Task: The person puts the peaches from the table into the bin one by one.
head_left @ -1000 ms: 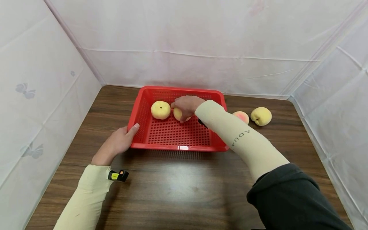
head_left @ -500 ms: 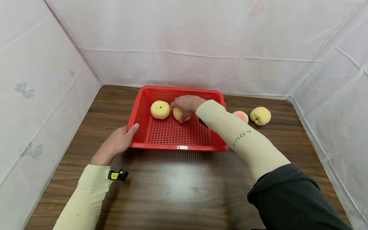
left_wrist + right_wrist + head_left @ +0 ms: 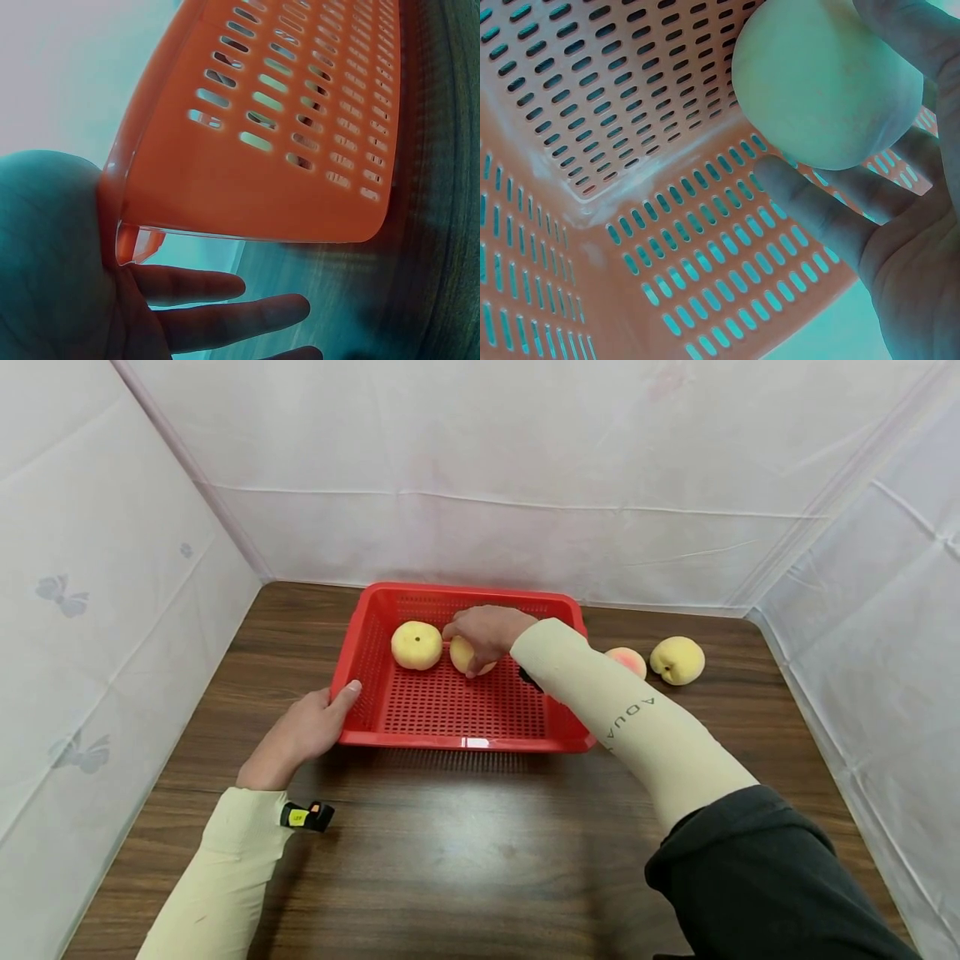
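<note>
A red perforated plastic basket (image 3: 465,742) sits at the back of the table. My left hand (image 3: 309,727) holds its front left corner, thumb over the rim; in the left wrist view the fingers (image 3: 232,319) stretch out beside the basket wall (image 3: 202,187). Inside the basket my right hand (image 3: 491,631) grips a yellow peach (image 3: 461,654), partly covered by the fingers in the head view. The right wrist view has this peach (image 3: 821,82) between thumb and fingers, near the basket's side wall. Just left of it lies a second yellow peach (image 3: 416,645).
Two more peaches lie on the wooden table (image 3: 450,860) right of the basket: a pinkish one (image 3: 628,660), partly behind the right sleeve (image 3: 630,718), and a yellow one (image 3: 677,661). White sheeting (image 3: 480,543) encloses the table at the back and both sides.
</note>
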### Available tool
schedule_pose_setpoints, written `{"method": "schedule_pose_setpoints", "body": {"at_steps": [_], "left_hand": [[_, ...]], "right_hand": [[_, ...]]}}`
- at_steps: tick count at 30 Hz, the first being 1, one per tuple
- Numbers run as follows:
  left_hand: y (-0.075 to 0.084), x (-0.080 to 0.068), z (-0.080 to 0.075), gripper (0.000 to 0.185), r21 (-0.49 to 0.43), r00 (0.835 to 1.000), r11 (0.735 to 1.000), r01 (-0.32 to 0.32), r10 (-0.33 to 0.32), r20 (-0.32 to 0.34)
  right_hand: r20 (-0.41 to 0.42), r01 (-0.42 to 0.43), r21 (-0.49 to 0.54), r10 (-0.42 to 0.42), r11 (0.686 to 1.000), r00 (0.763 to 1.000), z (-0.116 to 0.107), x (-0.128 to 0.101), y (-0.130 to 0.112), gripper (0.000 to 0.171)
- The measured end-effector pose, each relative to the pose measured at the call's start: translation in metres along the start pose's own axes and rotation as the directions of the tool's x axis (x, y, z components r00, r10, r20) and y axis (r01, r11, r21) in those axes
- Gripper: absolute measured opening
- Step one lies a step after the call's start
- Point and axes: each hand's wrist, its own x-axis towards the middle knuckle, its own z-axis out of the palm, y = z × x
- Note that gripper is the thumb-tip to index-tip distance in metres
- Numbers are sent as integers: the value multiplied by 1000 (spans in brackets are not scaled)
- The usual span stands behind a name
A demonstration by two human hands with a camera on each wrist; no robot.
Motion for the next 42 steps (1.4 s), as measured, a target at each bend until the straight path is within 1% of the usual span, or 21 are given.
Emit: {"method": "schedule_pose_setpoints", "body": {"at_steps": [7, 11, 18, 25, 34, 42], "left_hand": [[0, 1, 0, 67, 2, 1000, 1000, -4, 4, -4], [0, 2, 0, 66, 5, 1000, 1000, 0, 0, 1], [-1, 3, -1, 68, 8, 1000, 1000, 8, -8, 2], [-2, 5, 0, 67, 7, 1000, 1000, 15, -15, 2], [-3, 7, -2, 70, 14, 1000, 1000, 9, -9, -1], [-6, 9, -4, 69, 17, 1000, 1000, 5, -5, 1]], "right_hand": [[0, -8, 8, 8, 1000, 1000, -2, -2, 1, 68], [2, 4, 5, -4, 1000, 1000, -2, -3, 1, 69], [-20, 27, -11, -27, 1000, 999, -4, -4, 2, 68], [-34, 50, -8, -50, 999, 998, -5, -7, 4, 66], [-39, 64, 6, -64, 998, 997, -13, -11, 6, 65], [-47, 90, -45, -92, 995, 995, -17, -15, 5, 63]]}}
